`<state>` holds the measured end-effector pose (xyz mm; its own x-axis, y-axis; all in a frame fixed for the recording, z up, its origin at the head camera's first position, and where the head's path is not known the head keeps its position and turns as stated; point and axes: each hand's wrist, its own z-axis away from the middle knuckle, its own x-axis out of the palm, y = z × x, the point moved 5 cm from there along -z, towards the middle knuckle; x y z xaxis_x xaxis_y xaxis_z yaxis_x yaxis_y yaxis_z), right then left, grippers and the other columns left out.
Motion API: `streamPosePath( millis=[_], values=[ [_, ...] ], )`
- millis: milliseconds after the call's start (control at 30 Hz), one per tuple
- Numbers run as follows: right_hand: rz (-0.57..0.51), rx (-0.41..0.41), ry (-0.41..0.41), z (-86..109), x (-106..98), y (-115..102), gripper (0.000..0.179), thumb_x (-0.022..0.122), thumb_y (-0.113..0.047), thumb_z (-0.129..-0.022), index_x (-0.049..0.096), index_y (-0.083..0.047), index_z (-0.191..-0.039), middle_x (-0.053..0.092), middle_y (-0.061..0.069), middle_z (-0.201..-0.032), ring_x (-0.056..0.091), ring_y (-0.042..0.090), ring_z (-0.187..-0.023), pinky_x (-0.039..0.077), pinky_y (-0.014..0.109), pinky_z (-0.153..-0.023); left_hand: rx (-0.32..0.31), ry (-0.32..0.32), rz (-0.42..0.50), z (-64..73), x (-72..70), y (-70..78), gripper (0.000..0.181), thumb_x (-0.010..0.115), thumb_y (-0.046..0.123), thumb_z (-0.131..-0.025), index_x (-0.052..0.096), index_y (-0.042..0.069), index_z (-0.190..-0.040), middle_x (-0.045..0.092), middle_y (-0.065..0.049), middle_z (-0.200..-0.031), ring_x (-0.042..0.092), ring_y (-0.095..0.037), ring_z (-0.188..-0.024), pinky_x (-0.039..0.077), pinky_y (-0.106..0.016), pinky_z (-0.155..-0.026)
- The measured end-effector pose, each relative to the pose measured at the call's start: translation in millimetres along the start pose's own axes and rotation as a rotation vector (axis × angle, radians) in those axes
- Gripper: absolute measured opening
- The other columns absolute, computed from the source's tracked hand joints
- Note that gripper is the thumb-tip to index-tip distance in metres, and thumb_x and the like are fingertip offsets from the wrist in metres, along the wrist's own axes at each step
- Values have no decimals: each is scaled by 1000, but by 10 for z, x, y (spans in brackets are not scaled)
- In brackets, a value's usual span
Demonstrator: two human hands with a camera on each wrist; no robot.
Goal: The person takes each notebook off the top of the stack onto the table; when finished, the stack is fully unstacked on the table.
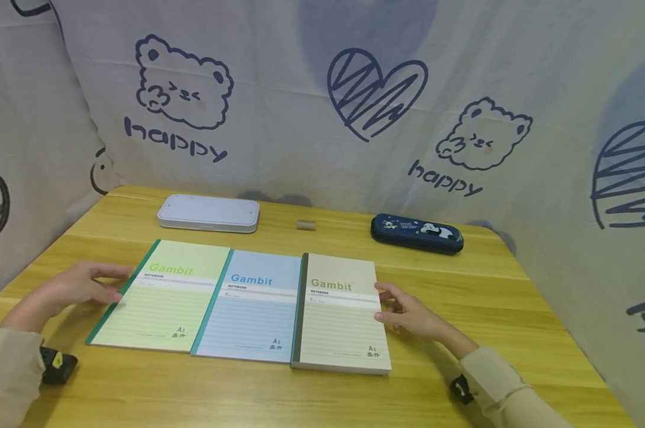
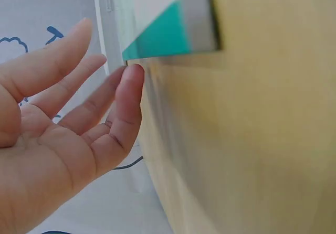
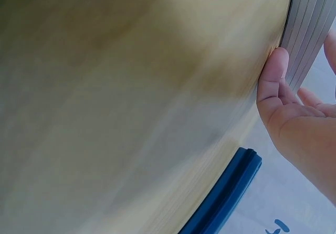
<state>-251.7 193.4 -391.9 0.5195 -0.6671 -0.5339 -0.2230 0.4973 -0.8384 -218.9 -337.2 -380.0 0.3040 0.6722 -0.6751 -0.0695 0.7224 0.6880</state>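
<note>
- Left hand (image 1: 84, 288): thumb and fingers apart, clamped on nothing; fingertips at the teal spine of the green notebook; firm contact cannot be told.
- Right hand (image 1: 410, 312): thumb and fingers parted, fingertips against the outer long edge of the beige notebook; no clamp round it.
- Step in hand, as judged: squaring or steadying the row from both ends. A further move would call for light, level inward pressure, lest covers ride over one another.
- Green notebook (image 1: 156, 303), blue notebook (image 1: 249, 309), beige notebook (image 1: 343, 321): three, flat between the hands, side by side, long edges meeting. The beige pile is thickest, several layers showing at its side in the right wrist view.
- Orientation: covers up, titles at the far end, lettering upright to the person, spines left. Long axes run away from the person; the green slants rightward toward its far end.
- Beyond the row: white case (image 1: 210, 213), left; small brown cylinder (image 1: 306, 224), middle; navy case (image 1: 415, 233) with panda print, right.
- Support: wood-grain table (image 1: 194, 392).
- Backing: printed cloth (image 1: 279, 89).
</note>
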Motion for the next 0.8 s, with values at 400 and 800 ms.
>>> streamPosePath(
  millis=[400,800],
  values=[
    [10,6,1,3,-4,-7,63,60,-16,-86,27,3,-135,42,28,-121,48,20,-68,43,26,-52,38,102,36,-66,2,199,58,59,22,-86,38,-15,-125,40,-35,-123,47,-39,-102,46,-39,-76],
    [1,3,-4,10,-4,-12,63,60,-15,-86,26,3,-135,42,27,-121,48,20,-67,42,26,-52,166,165,47,-132,133,654,44,59,17,-87,48,-11,-119,53,-26,-114,52,-33,-100,45,-30,-76]
  ],
)
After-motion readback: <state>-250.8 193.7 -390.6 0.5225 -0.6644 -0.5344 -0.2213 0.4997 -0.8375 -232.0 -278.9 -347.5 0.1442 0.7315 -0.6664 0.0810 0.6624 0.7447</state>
